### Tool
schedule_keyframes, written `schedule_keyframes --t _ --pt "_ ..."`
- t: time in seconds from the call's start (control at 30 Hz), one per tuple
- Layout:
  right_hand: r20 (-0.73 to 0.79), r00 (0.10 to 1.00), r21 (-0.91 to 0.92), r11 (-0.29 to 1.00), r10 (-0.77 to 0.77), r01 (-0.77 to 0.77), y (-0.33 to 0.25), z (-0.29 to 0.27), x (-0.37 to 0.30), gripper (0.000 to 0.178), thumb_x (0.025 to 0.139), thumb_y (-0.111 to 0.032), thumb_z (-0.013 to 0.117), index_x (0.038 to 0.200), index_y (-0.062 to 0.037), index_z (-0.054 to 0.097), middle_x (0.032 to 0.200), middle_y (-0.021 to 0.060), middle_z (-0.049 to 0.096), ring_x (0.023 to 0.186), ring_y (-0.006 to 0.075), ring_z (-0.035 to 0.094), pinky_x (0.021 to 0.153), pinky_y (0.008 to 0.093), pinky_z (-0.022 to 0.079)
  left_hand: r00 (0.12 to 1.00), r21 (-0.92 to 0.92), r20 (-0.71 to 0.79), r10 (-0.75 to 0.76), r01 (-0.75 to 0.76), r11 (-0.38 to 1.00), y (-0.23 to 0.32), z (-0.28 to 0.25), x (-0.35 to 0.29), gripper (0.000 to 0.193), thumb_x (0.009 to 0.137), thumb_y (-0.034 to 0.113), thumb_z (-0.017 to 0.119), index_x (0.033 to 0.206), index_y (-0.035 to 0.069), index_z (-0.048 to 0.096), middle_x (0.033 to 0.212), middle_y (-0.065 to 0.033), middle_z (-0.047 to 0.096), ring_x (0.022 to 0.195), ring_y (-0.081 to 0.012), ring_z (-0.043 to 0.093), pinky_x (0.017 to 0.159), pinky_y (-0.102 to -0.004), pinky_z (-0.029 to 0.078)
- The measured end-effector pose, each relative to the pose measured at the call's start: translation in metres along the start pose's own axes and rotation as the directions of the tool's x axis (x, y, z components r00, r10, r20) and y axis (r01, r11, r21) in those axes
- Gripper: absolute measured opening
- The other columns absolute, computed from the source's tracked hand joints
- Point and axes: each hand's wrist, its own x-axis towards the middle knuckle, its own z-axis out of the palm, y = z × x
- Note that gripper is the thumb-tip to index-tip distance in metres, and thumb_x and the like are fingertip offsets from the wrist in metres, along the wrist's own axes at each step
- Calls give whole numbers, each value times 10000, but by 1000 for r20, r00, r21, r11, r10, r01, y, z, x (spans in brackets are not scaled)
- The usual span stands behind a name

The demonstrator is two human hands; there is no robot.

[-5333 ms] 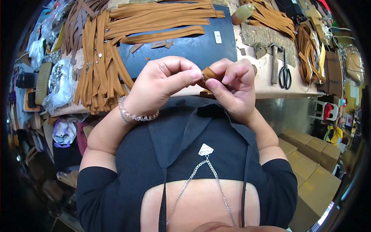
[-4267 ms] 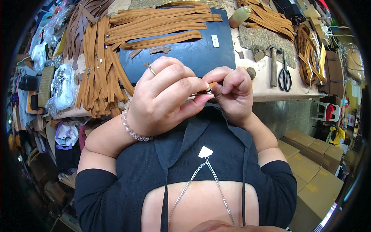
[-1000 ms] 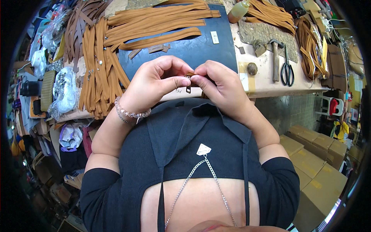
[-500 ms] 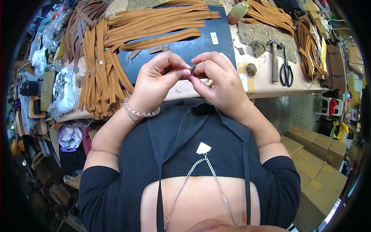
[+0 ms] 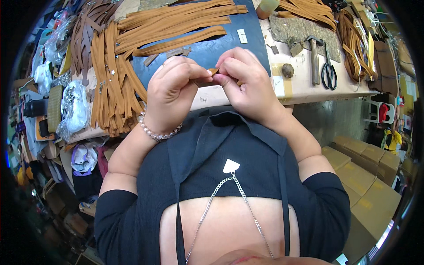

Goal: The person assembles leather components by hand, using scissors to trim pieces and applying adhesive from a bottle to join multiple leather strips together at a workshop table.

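Observation:
My left hand (image 5: 173, 90) and my right hand (image 5: 247, 81) meet over the near edge of the table. Both are closed, pinching a small brown piece (image 5: 213, 71) between thumbs and fingertips. Most of that piece is hidden by the fingers, so its exact kind does not show. Just beyond the hands lies a dark blue mat (image 5: 207, 53), bearing long tan zipper strips (image 5: 176, 22) in a loose stack. Some small grey-brown scraps (image 5: 175, 52) rest on the mat by my left hand.
More tan zippers (image 5: 119, 79) drape over the table's left edge. At the right are a hammer (image 5: 314, 62), black-handled scissors (image 5: 329, 75), a round brown lump (image 5: 287, 70) and a bottle (image 5: 266, 8). Cardboard boxes (image 5: 366, 194) stand low on the right.
My left hand has turned, showing more of its back, and its fingertips have shifted slightly left. More of the brown piece shows between the hands. The view has shifted a little.

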Motion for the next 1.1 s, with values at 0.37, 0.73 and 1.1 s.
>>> schedule_keyframes --t 0.37,0.73,1.1 --pt "84 984 301 937 158 -177 -6 -4 -2 116 832 -51 654 780 4 566 762 88 561 698 188 526 630 288 423 937 -335 89 -337 347 876 5 -8 -3 164 950 61 534 1056 -7 639 943 -63 610 864 -125 588 789 -251 474" --pt "78 985 328 929 155 -172 0 -3 -7 131 845 -56 651 780 5 556 829 87 569 726 162 529 652 269 432 949 -186 132 -286 307 933 16 -7 2 225 853 -12 646 1077 -11 632 989 -80 614 907 -130 589 809 -258 487" --pt "313 899 710 553 307 -436 -4 -4 -14 117 908 -87 620 836 -30 549 936 24 532 787 75 494 682 217 414 905 -476 82 -417 403 782 14 -1 -5 220 866 11 647 1084 12 619 969 -39 613 906 -104 598 814 -249 492"
